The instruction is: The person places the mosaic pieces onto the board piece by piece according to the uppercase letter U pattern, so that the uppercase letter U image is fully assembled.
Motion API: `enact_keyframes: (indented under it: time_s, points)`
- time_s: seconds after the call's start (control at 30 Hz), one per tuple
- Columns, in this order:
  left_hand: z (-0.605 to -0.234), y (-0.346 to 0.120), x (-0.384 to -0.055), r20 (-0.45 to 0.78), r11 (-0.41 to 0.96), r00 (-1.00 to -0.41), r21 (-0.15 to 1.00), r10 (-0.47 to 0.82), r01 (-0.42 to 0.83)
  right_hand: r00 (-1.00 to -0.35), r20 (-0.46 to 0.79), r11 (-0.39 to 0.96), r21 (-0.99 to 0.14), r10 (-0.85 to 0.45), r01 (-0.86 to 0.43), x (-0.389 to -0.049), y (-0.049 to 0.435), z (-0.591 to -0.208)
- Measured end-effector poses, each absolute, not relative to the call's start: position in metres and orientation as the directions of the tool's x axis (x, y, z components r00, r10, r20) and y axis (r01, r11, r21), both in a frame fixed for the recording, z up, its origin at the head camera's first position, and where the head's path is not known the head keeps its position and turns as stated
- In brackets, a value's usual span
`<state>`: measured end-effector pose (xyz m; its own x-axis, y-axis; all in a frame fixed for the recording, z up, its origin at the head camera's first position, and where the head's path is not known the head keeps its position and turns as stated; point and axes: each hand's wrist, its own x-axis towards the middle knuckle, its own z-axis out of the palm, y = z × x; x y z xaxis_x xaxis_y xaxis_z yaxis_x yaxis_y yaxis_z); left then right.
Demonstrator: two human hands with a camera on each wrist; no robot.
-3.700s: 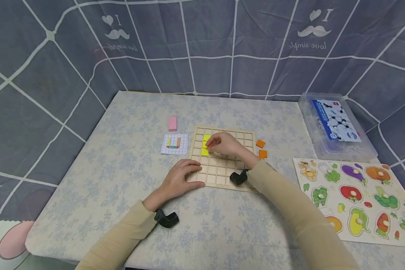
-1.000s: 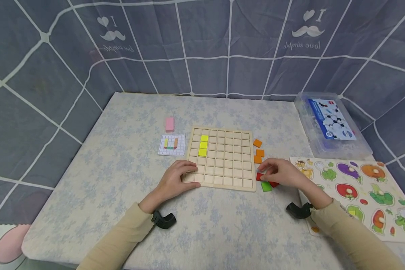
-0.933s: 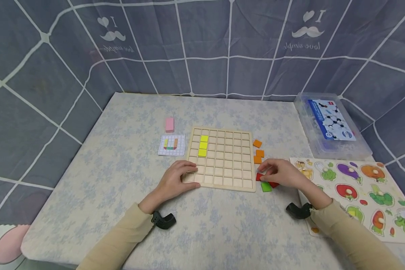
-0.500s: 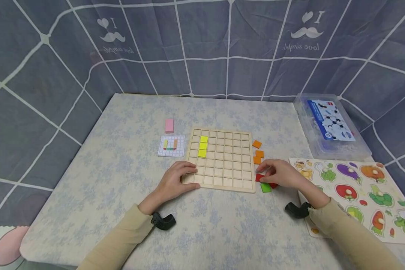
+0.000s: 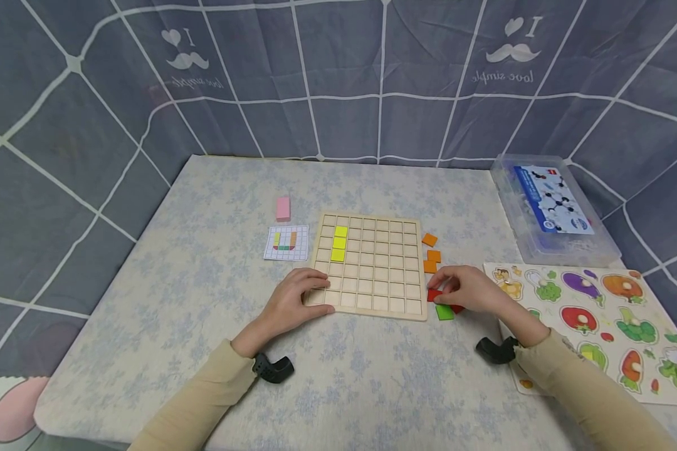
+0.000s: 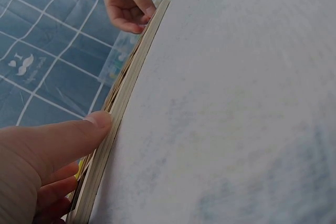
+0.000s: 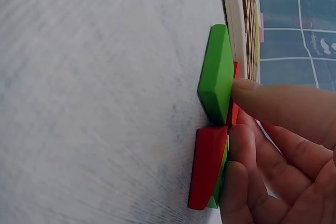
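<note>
Right hand (image 5: 469, 289) shifted past the board's (image 5: 382, 274) right edge, grip unclear, I'm likely choosing tiles (image 5: 444, 312) for pinching, left hand (image 5: 293, 299) relaxed.

The table (image 5: 350, 382) has a pale, blue-patterned surface and rounded near left corner. On it, a board (image 5: 380, 288) lies flat near the middle; left of that, a card (image 5: 286, 252), with a pink block (image 5: 283, 209) just beyond. Orange tiles (image 5: 434, 256), red tiles (image 7: 209, 166) and green tiles (image 7: 216, 72) lie right of the board. Farther right, a puzzle (image 5: 603, 313) and clear box (image 5: 575, 246).
</note>
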<state>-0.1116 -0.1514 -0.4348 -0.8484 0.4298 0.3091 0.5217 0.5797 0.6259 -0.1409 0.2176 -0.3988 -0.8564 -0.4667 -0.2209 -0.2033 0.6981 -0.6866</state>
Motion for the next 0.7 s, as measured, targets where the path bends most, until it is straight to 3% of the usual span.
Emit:
enact_keyframes:
  time_s: [0.47, 0.7]
  points:
    - [-0.4341, -0.1513, -0.1111, 0.301, 0.585, -0.853, 0.628, 0.426, 0.513, -0.858, -0.203, 0.71, -0.664, -0.471, -0.233, -0.1386, 0.2128, -0.3936]
    - [-0.4347, -0.1517, -0.1114, 0.304, 0.586, -0.85, 0.622, 0.43, 0.519, -0.826, -0.236, 0.718, -0.645, -0.512, -0.261, -0.1438, 0.2153, -0.3908]
